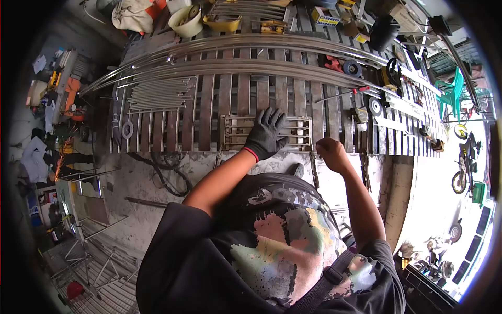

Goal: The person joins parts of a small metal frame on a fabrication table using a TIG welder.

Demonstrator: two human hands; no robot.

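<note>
My left hand (265, 135), in a black work glove with a red cuff, lies with its fingers stretched out over a small metal frame (299, 134). Several thin metal rods run crosswise in that frame, at the near edge of the slatted metal workbench (209, 112). Just right of the frame's right end, my bare right hand (331, 153) is closed at the bench edge. Whatever its fingers hold, if anything, is hidden. Further left on the bench lies a bundle of cut metal rods (161, 95).
Long metal tubes (235, 65) stretch across the bench behind my hands. To the right are a red-handled screwdriver (345, 94), a tape measure (359, 115) and a grinding disc (374, 106). A flat ring (127, 130) lies left. Sparks (61, 157) fly at far left.
</note>
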